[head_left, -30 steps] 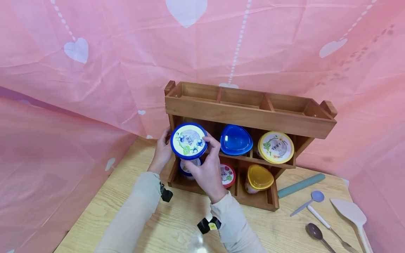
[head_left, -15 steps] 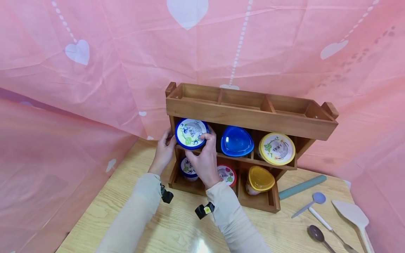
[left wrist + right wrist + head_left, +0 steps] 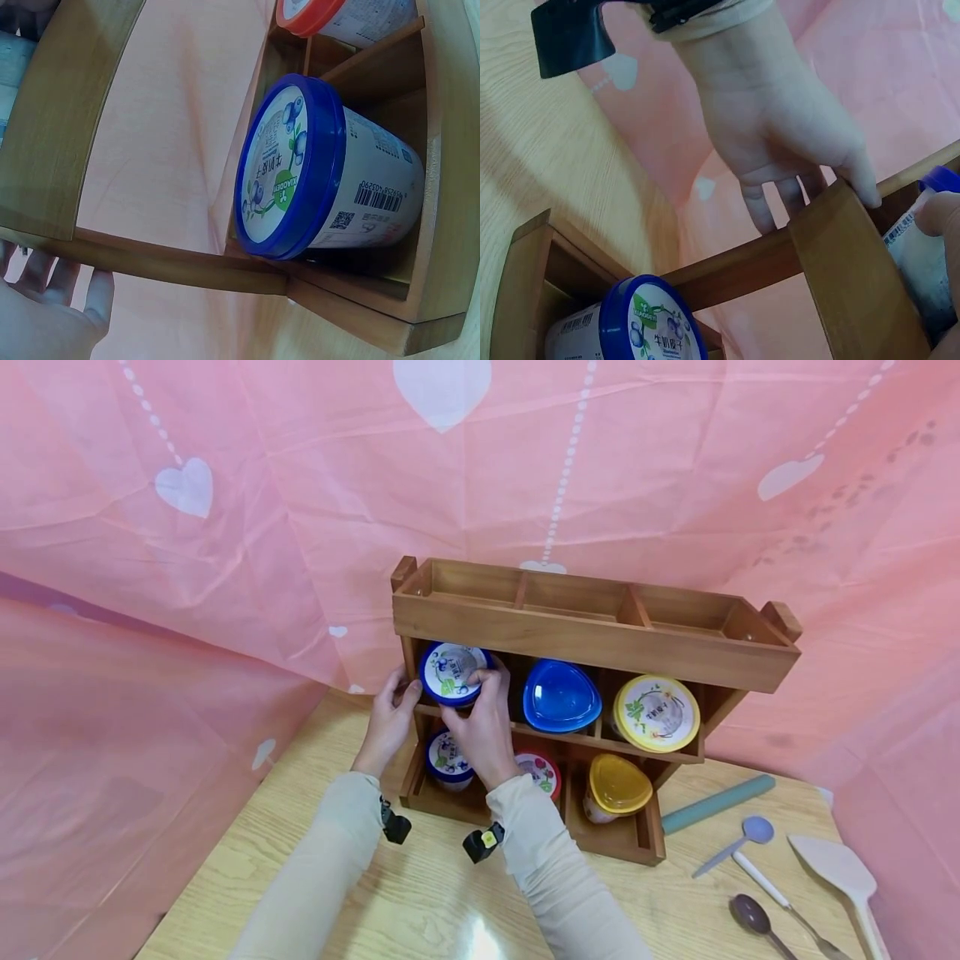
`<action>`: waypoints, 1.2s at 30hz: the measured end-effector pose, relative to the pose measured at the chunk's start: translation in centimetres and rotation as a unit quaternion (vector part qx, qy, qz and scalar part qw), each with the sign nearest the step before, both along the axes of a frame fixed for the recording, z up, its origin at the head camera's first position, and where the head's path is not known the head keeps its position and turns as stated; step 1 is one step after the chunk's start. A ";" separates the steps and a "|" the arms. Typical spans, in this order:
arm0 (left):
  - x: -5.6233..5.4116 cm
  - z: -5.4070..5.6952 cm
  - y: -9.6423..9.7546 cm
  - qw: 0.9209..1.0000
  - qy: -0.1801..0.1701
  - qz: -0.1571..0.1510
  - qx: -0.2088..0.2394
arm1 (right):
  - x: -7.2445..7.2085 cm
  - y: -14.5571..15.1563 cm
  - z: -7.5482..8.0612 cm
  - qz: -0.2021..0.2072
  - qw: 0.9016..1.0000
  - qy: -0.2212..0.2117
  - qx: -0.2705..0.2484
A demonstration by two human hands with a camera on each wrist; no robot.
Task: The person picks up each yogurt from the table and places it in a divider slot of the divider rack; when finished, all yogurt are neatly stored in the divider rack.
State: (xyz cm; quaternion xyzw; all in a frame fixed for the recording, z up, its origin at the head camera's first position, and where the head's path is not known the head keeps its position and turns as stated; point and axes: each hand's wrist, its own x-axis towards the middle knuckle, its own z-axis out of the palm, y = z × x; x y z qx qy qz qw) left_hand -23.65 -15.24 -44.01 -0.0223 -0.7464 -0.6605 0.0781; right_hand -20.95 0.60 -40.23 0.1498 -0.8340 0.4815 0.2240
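My right hand (image 3: pixel 486 727) grips a round tub with a blue lid (image 3: pixel 448 670), thumb and fingers at its rim, in the left compartment of the middle tier of a wooden rack (image 3: pixel 592 639). The lid tilts towards me and shows a blueberry print. At the rack's left side, my left hand (image 3: pixel 388 722) holds the side panel; in the right wrist view its thumb lies on the front edge and its fingers reach behind. Directly below, a second blueberry tub (image 3: pixel 300 172) leans in the bottom tier.
Other compartments hold a blue-lidded tub (image 3: pixel 561 695), a yellow-lidded tub (image 3: pixel 657 713), an amber-lidded tub (image 3: pixel 619 783) and a red-lidded tub (image 3: pixel 540 772). Right of the rack lie a green rod (image 3: pixel 717 803), several spoons and utensils, and a pale spatula (image 3: pixel 832 864).
My right hand has moved the blueberry tub back and slightly right, from in front of the rack into the left middle compartment. The left hand stays at the rack's side.
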 end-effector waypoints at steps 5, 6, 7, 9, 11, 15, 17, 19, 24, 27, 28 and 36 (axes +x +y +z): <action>-0.1 -0.1 -0.1 1.000 0.005 0.001 0.000 | 0.1 0.0 0.0 -0.006 1.000 -0.014 0.027; -0.1 -0.1 -0.1 1.000 0.006 0.002 0.001 | 0.1 0.0 0.0 -0.006 0.999 -0.020 0.036; -0.1 -0.1 -0.1 1.000 0.007 0.002 0.001 | 0.2 0.0 0.0 -0.006 0.999 -0.023 0.043; -0.2 -0.2 -0.2 1.000 0.010 0.001 0.001 | 0.4 0.0 0.0 -0.004 0.998 -0.028 0.053; -0.3 -0.2 -0.3 1.000 0.015 0.000 0.003 | 0.6 0.0 -0.1 -0.002 0.998 -0.028 0.061; -0.2 -0.2 -0.4 1.000 0.014 0.001 -0.001 | 1.3 0.1 -0.3 -0.003 0.997 -0.029 0.069; -0.1 -0.1 -0.3 1.000 0.012 0.003 -0.006 | 1.8 0.3 -0.5 -0.004 0.997 -0.026 0.070; -0.1 -0.1 -0.2 1.000 0.010 0.001 -0.013 | 2.4 0.6 -0.6 -0.005 0.997 -0.016 0.072; -0.1 -0.2 0.0 1.000 0.010 -0.002 -0.019 | 3.9 1.5 -0.9 -0.005 0.996 0.002 0.086; -0.2 -0.2 0.0 1.000 0.007 0.000 -0.020 | 4.9 1.9 -1.1 0.000 0.996 -0.002 0.091; -0.2 -0.1 0.0 1.000 0.005 -0.002 -0.022 | 5.3 2.0 -1.2 0.001 0.996 -0.004 0.089; 0.1 0.0 -0.1 1.000 -0.003 -0.011 -0.025 | 7.9 4.0 -1.9 0.006 0.999 -0.009 0.052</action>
